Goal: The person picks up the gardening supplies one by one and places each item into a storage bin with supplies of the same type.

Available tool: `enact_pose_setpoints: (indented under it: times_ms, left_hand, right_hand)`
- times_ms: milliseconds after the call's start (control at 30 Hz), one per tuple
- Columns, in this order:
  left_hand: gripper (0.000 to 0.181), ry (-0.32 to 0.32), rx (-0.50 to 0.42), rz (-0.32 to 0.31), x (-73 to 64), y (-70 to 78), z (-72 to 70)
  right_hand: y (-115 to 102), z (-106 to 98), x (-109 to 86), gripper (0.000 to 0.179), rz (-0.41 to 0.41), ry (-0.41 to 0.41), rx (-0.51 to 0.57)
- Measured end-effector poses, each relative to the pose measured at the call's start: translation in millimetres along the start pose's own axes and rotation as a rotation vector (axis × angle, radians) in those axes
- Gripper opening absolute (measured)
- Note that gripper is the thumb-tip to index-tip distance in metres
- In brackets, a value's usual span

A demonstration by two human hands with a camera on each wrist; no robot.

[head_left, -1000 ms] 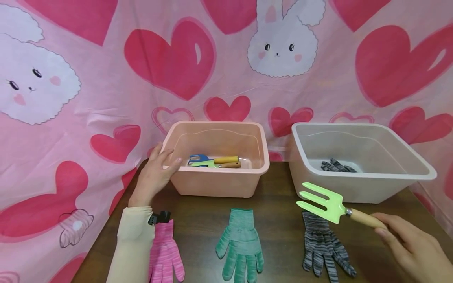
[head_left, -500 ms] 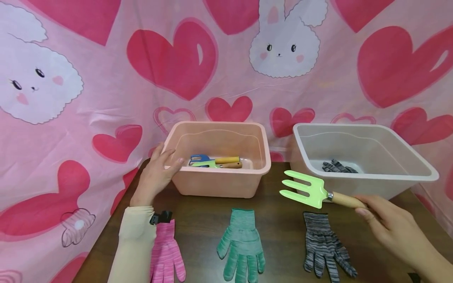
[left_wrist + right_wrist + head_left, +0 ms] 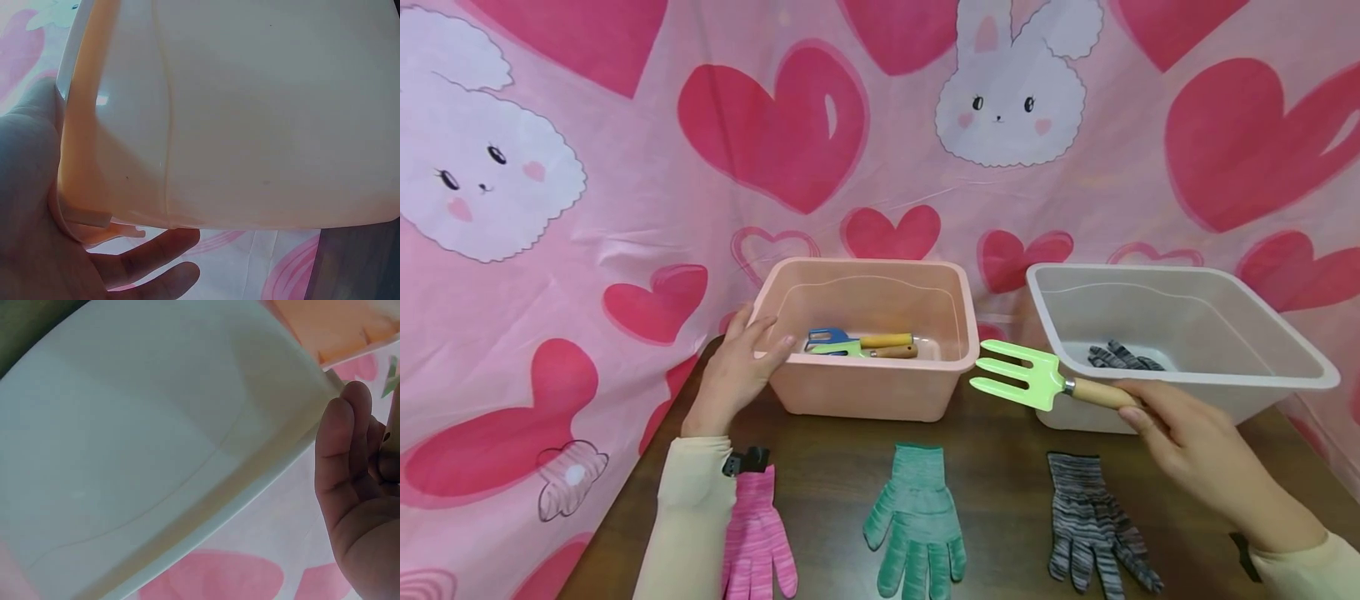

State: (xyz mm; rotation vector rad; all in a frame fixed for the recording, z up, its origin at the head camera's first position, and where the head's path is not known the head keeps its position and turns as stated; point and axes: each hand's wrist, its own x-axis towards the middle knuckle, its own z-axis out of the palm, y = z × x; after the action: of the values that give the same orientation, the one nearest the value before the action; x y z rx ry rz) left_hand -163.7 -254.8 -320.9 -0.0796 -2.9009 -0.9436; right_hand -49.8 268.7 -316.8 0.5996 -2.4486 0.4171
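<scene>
My right hand (image 3: 1183,450) holds a hand fork (image 3: 1022,375) by the end of its wooden handle. The light green tines point left, in front of the gap between two basins. In the right wrist view, only the handle's end (image 3: 392,444) shows beside my fingers. My left hand (image 3: 730,375) rests at the near left corner of the peach basin (image 3: 865,390), its fingers fairly straight along the outside in the left wrist view. Inside that basin lie a blue-headed hand rake (image 3: 883,340) with a yellow handle and another green tool (image 3: 842,348) with a wooden handle.
A grey-white basin (image 3: 1150,292) stands at the right, with dark striped gloves (image 3: 1123,357) inside. On the brown table (image 3: 1000,517) lie a pink glove (image 3: 760,533), a green glove (image 3: 917,517) and a dark striped glove (image 3: 1090,517). A heart-print cloth (image 3: 895,167) hangs behind.
My right hand has carried the hand fork left and upward, from above the dark glove to near the peach basin's right edge. My left hand keeps its place on the basin.
</scene>
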Motion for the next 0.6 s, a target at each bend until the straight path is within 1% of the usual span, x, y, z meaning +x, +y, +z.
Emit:
enact_pose_setpoints:
  times_ms: [167, 367, 600]
  left_hand:
    - [0.085, -0.005, -0.006, -0.005, -0.2, 0.5, 0.2]
    - [0.084, -0.001, -0.004, -0.001, -0.1, 0.1, 0.1]
    - [0.084, -0.005, 0.003, -0.001, 1.1, 0.1, 0.3]
  right_hand:
    - [0.8, 6.7, 7.3, 0.025, -0.007, -0.006, -0.002]
    - [0.7, 10.5, 17.9, 0.027, 0.009, -0.077, -0.016]
    - [9.7, 12.8, 31.4, 0.034, -0.051, -0.098, -0.009]
